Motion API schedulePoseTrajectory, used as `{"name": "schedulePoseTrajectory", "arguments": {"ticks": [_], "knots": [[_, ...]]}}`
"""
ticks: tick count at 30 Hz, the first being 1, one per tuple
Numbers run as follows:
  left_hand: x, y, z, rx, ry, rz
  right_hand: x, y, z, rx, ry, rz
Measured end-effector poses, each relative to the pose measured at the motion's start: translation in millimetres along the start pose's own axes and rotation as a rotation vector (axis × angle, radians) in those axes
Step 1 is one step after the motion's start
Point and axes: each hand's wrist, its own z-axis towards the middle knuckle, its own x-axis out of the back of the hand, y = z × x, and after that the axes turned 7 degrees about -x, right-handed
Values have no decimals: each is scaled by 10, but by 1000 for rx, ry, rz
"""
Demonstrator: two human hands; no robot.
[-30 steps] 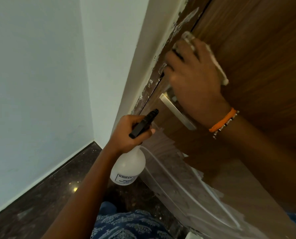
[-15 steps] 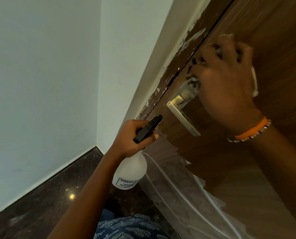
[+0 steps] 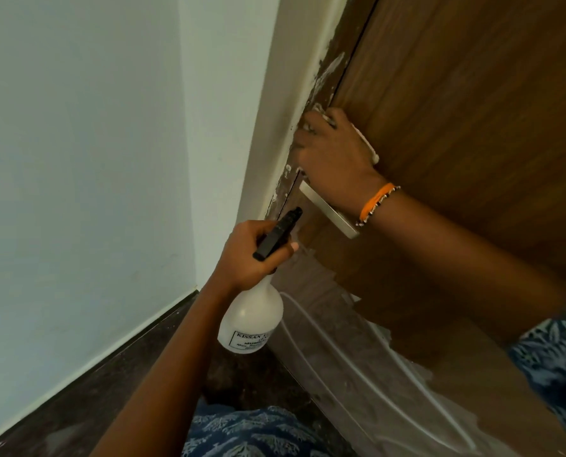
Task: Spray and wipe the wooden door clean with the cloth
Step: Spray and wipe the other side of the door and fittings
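Wooden door (image 3: 466, 94) fills the right of the head view, brown grain, its latch edge running diagonally against a paint-flecked door frame (image 3: 332, 77). Narrow dark seam between door edge and frame.

Right hand (image 3: 336, 156) pressed against the door right at that latch edge, just above the metal lever handle (image 3: 327, 211). Fingers curled over a white cloth (image 3: 365, 143); the cloth shows along the hand's far side and at the fingertips, flat to the wood. Orange band with a beaded thread (image 3: 375, 204) on the wrist, which crosses over the handle.

Left hand (image 3: 253, 255) below and left of the handle, fingers wrapped round the neck of a spray bottle (image 3: 252, 319). Black trigger head (image 3: 276, 234) points up toward the door edge, nozzle close to the seam, not touching as far as can be seen. Bottle is translucent white, hanging down from the grip, printed label low on its body; liquid level cannot be told.

Lower door panel carries a dull, greyish film (image 3: 357, 364) with pale curved streaks and a ragged upper margin; wood above it is bare and darker.

Left of the frame: pale wall (image 3: 77, 159) meeting a second wall in a corner, open room there. Dark speckled floor (image 3: 87, 400) below, white skirting strip along its edge. Blue patterned garment (image 3: 258, 433) at the bottom.
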Motion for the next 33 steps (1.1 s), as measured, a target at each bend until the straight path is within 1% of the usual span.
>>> {"name": "schedulePoseTrajectory", "arguments": {"ticks": [1,3,5,8,10,12,14,18,22,25,27,30,31,33], "knots": [[-7,28,-17,-1,5,14,-7,47,-67,-44,62,32],[-14,63,-59,4,31,32,-75,123,-264,-122,177,175],[-19,69,-102,14,48,39,-178,165,-496,-169,293,281],[-41,69,-146,16,92,50,-379,136,-810,-187,456,283],[-60,69,-149,11,98,62,-569,44,-1044,-167,482,239],[-63,80,-135,10,88,59,-777,-72,-1280,-207,470,167],[-37,85,-116,1,66,56,-902,-192,-1404,-306,490,114],[97,10,-54,20,-22,37,-966,-490,-1367,-545,492,147],[229,-134,-63,32,-109,47,-1080,-643,-1342,-677,500,152],[308,-303,-77,36,-160,57,-1222,-770,-1396,-613,505,90],[341,-426,-79,54,-185,48,-1379,-907,-1431,-472,429,77],[351,-548,-83,62,-210,15,-1642,-1130,-1370,-175,252,107],[344,-578,-81,67,-214,8,-1687,-1171,-1276,-104,229,82],[336,-634,-74,98,-211,-5,-1687,-1208,-992,-32,247,44]]}}
